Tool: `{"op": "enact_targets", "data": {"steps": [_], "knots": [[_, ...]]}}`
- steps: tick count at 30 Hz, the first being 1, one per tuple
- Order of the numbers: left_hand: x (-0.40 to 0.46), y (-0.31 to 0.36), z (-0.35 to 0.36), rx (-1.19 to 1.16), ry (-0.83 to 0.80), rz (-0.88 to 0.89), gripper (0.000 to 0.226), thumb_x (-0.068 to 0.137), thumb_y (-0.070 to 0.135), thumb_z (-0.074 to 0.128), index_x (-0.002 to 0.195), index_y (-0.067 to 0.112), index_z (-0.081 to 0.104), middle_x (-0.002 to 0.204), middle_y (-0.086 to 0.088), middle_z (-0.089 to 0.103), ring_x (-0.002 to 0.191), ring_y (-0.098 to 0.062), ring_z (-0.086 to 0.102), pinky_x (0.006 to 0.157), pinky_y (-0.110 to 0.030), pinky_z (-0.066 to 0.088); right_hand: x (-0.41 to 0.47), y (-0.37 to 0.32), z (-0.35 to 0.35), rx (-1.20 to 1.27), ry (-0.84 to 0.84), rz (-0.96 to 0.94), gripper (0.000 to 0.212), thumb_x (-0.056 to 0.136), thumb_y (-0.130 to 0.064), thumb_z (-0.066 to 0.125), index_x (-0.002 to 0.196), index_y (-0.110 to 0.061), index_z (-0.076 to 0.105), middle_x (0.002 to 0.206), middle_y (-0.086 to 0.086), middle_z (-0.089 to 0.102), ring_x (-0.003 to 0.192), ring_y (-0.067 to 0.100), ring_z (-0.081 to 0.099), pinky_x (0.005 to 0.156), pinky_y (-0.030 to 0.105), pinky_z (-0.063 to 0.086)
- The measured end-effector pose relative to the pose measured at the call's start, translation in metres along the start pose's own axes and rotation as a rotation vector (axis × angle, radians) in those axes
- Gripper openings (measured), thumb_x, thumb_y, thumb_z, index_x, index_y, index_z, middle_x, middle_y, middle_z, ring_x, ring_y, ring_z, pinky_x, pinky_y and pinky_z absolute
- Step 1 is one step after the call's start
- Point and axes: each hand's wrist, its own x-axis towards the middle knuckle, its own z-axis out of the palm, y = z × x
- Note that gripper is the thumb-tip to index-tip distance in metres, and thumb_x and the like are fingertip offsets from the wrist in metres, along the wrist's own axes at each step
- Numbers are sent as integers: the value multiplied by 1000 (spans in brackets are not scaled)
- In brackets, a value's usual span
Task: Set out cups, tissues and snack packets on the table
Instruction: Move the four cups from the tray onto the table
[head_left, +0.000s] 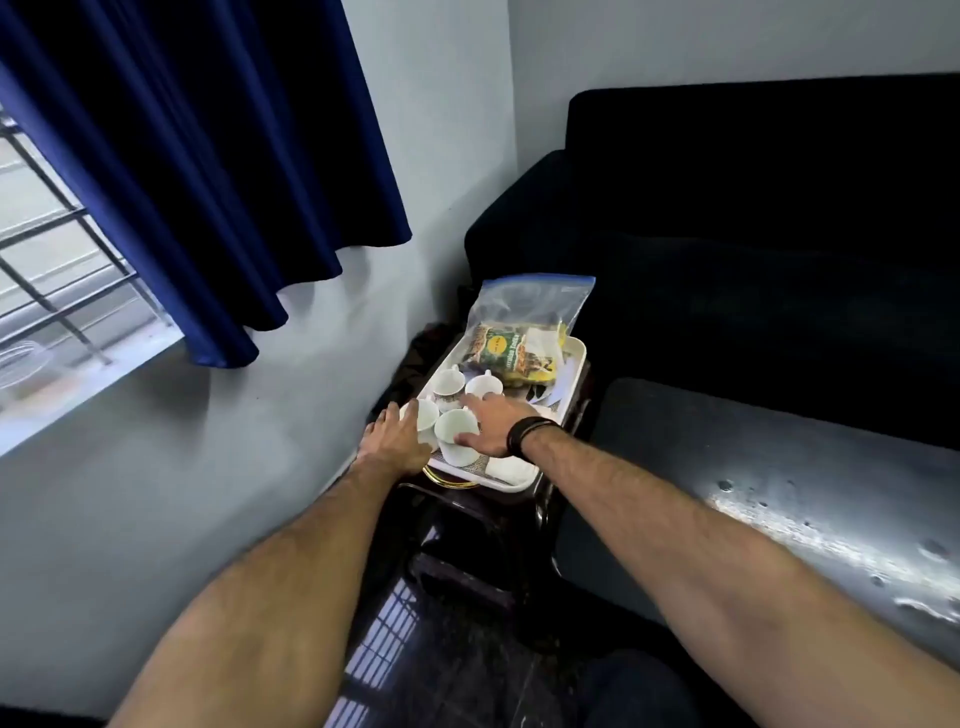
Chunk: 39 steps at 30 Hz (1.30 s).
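A white tray (574, 364) rests on a small dark stool in the corner. Several white cups stand on its near half; one cup (453, 425) sits between my hands, another cup (448, 382) stands farther back. A clear zip bag (524, 306) holding green and yellow snack packets (506, 353) lies on the tray's far half. White tissues (506, 470) lie at the tray's near edge. My left hand (392, 434) rests at the tray's left edge beside a cup, fingers spread. My right hand (491, 423), with a black wristband, hovers over the cups, fingers apart and touching the middle cup.
A dark sofa (753, 218) stands behind and to the right of the stool. A glossy grey table (779, 467) lies to the right. The blue curtain (208, 156) and barred window are at left, the wall close behind the stool (483, 525).
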Motion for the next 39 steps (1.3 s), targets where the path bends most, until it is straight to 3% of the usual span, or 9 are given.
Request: {"op": "enact_targets", "data": {"steps": [3, 8, 12, 17, 25, 31, 35, 39], "knots": [[13, -3, 1, -72, -65, -35, 90, 86, 41, 64, 157, 31, 9, 159, -13, 18, 142, -36, 32, 112, -48, 34, 15, -4, 12, -26, -67, 16, 74, 81, -51, 64, 143, -27, 32, 133, 14, 53, 121, 37, 54, 93, 43, 46], [44, -2, 12, -61, -145, 17, 101, 78, 46, 72, 156, 35, 9, 155, -11, 24, 138, -38, 36, 112, -48, 35, 35, -5, 29, -42, -91, 41, 80, 80, -48, 69, 147, -30, 29, 137, 15, 51, 121, 36, 55, 93, 44, 48], [49, 5, 14, 10, -117, -6, 93, 81, 41, 70, 155, 39, 13, 149, -11, 28, 134, -41, 37, 107, -51, 38, 40, -7, 42, 45, -38, 79, 81, 74, -43, 77, 140, -26, 32, 124, 17, 58, 111, 39, 61, 84, 45, 51], [43, 10, 18, -21, -62, -21, 77, 84, 33, 71, 148, 38, 28, 135, -13, 33, 126, -38, 45, 97, -51, 44, 36, -4, 54, 86, -2, 97, 83, 76, -32, 75, 138, -22, 22, 123, 19, 55, 109, 41, 61, 81, 46, 51], [17, 28, -16, -77, 173, 36, 62, 86, 24, 66, 138, 24, 32, 124, -16, 40, 118, -41, 49, 87, -54, 49, 9, 9, 15, 100, 165, 10, 70, 73, -39, 73, 126, -29, 29, 112, 11, 58, 91, 36, 64, 77, 44, 55], [1, 99, -61, -139, 273, 158, 68, 86, 36, 66, 144, 24, 32, 128, -18, 41, 119, -42, 49, 89, -50, 48, -41, 64, -58, 135, 291, 101, 74, 68, -43, 75, 128, -31, 33, 119, 9, 57, 100, 34, 62, 82, 40, 48], [-10, 175, -46, -135, 231, 276, 73, 84, 39, 65, 146, 21, 30, 141, -21, 35, 125, -44, 47, 99, -50, 43, -98, 134, -83, 76, 291, 237, 72, 68, -41, 76, 125, -32, 33, 120, 7, 56, 103, 35, 62, 82, 41, 47], [-40, 257, -7, -95, 138, 408, 70, 85, 40, 63, 144, 19, 32, 136, -14, 40, 123, -40, 50, 95, -49, 45, -168, 213, -83, 50, 253, 404, 69, 69, -43, 76, 123, -31, 35, 118, 6, 53, 101, 34, 61, 83, 42, 49]]}}
